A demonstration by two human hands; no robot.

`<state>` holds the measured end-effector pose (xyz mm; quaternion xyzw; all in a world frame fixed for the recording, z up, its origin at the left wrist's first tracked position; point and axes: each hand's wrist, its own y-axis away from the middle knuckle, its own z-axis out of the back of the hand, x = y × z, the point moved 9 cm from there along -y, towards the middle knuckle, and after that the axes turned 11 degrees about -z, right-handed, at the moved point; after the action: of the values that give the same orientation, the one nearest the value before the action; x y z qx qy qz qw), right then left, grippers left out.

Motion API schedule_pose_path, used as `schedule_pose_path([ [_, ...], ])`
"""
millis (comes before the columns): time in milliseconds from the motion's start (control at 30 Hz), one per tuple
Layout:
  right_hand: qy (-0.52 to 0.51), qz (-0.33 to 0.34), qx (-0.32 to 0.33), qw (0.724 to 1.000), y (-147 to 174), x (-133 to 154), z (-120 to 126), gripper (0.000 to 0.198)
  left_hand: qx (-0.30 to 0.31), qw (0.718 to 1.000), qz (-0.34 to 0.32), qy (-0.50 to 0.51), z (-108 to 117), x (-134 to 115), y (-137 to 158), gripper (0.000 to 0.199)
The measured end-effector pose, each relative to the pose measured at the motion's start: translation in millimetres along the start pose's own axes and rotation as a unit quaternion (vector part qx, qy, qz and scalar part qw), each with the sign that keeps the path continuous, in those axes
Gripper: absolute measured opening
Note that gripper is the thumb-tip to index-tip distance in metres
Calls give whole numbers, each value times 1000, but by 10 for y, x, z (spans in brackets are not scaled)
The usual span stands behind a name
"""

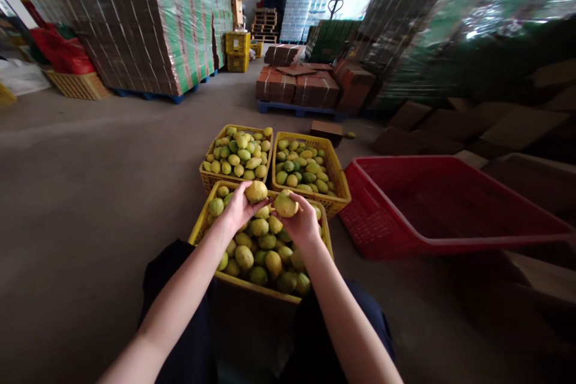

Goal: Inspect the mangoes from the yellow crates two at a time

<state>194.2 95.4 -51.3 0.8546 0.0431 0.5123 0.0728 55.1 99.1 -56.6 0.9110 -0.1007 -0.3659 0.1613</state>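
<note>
My left hand (239, 210) is closed round a yellow lemon (257, 192), thumb on top and fingers beneath. Close beside it, my right hand (302, 220) grips a second, paler yellow-green lemon (286, 204). Both hands are held above the near yellow crate (270, 293), which is full of yellow and green lemons (243, 257). Behind it stand two more yellow crates: the left one (211, 180) is heaped with lemons, and the right one (339, 177) holds a lower layer of them. My forearms and hands hide part of the near crate.
At the right stands a red plastic crate (387, 228), beside flattened cardboard (517, 126). A small carton (326, 131) sits behind the yellow crates. Bundled cardboard rests on a blue pallet (297, 110). Tall wrapped stacks (180, 30) rise at the left and right.
</note>
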Motion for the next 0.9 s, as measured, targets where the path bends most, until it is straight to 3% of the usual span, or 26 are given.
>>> schedule_pose_path([
  [100, -63, -70, 2, 996, -3, -95, -7, 18, 17, 999, 30, 5, -8, 50, 5, 23],
  [400, -33, -97, 13, 995, 28, -108, -92, 24, 33, 997, 66, -5, -5, 103, 19, 33],
  [533, -10, -89, 8, 996, 63, -75, -109, 27, 37, 998, 36, 23, -46, -14, 53, 29],
  [667, -65, -134, -39, 988, 90, -130, -58, 31, 26, 997, -33, 65, -45, -163, 47, 11],
  [733, -78, -153, -45, 984, 79, -175, -44, 33, 25, 996, -27, 80, -45, -172, 46, 10],
  [833, -60, -135, -45, 988, 29, -204, -10, 35, 26, 993, 23, 117, -63, -116, 66, 19],
  [900, -11, -80, -69, 994, 5, -169, 40, 36, 10, 987, 30, 156, -56, -95, 83, 21],
])
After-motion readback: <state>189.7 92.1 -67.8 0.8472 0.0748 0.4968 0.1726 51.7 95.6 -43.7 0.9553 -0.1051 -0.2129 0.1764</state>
